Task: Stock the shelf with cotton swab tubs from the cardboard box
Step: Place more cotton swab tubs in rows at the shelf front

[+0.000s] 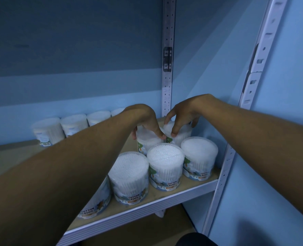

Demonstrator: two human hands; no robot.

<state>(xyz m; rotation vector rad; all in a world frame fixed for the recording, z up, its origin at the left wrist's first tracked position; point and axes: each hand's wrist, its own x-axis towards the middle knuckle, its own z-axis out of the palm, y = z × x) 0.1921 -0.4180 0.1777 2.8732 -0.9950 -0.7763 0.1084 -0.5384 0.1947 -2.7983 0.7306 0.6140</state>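
Clear round cotton swab tubs labelled "COTTON BUDS" stand on a wooden shelf with a white front edge. My left hand grips from above the lid of one tub in the second row. My right hand grips the top of the tub beside it, near the back right corner. Three tubs form the front row: one, one and one. Another tub is partly hidden under my left forearm. The cardboard box is out of view.
Several more tubs line the blue back wall at the left. White perforated uprights stand at the back corner and the front right. A lower shelf shows beneath. Bare shelf board lies at the left.
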